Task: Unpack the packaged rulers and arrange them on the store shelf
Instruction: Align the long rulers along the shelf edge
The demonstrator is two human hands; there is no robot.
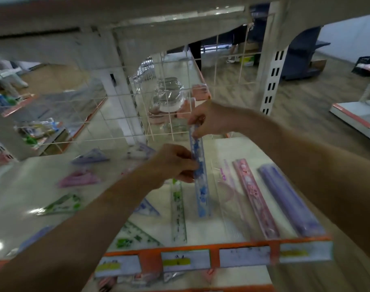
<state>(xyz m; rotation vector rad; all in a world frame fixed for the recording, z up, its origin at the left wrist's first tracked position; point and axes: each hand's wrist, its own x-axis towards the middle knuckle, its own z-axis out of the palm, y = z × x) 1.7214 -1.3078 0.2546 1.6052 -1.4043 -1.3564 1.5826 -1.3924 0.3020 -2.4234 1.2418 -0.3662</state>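
Blue ruler (202, 194) pinched mid-length by left grip (173, 163), top end by right grip (209, 119); shelf price labels (185, 261) blurred, unreadable.

Reference: held ruler (200, 186), over the shelf (253, 148). Left hand (175, 163) grips its middle, right hand (207, 121) its far end. Second ruler (178, 211) lies just left of it, packs (255, 197) to the right, set squares (78, 178) further left, wire grid (173, 91) behind.

Cool, even overhead light fell on the pale shelf (232, 148), leaving bright glare patches along its left side and only faint shadows. Motion blur smeared the whole frame and left the price labels (185, 261) unreadable, while wide-angle distortion bent the uprights (271, 81) near the edges.
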